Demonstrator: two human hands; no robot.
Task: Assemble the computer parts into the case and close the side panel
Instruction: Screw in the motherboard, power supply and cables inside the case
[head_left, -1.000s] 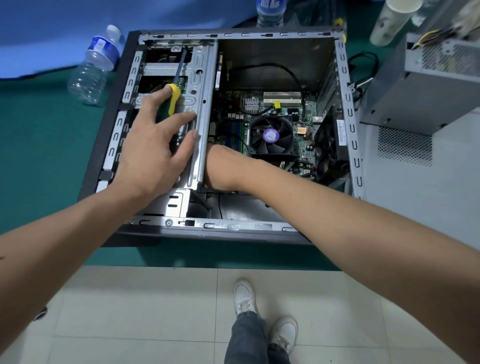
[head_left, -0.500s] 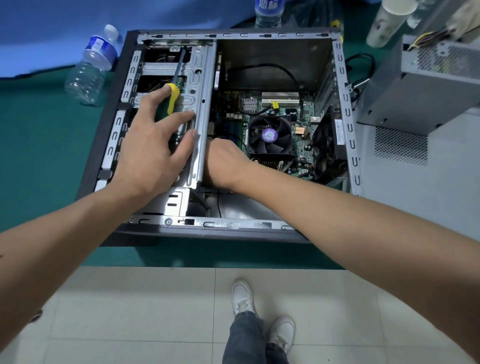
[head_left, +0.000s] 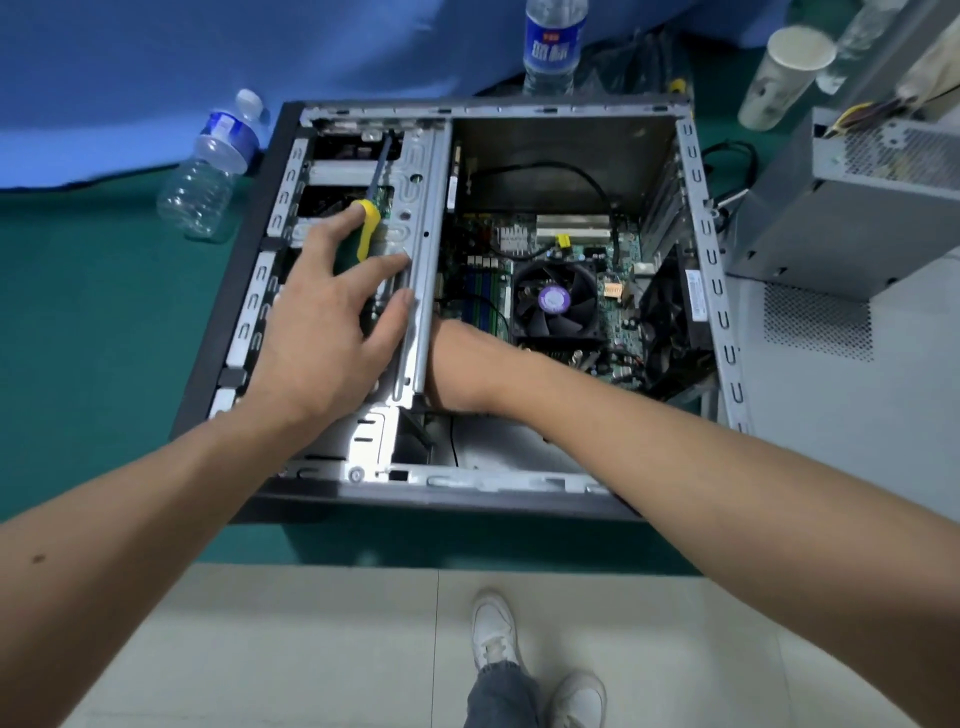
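A clear water bottle lies on its side on the green surface, well to the far left of the left hand. That hand rests on the silver drive cage in the left part of the open computer case, its fingers spread and its fingertips touching the cage's right edge. A screwdriver with a yellow-and-green handle lies on the cage just beyond the index finger, apart from the grip. Just right of the cage, the right hand reaches down beside the cage wall; its fingers are hidden behind the metal, so whether they are curled or straight cannot be told. Right of this hand sit the motherboard and its black CPU fan on the case floor. Beyond the case stands a second, upright water bottle. Further right, outside the case, a grey power supply rests on a pale panel, with a paper cup behind it.
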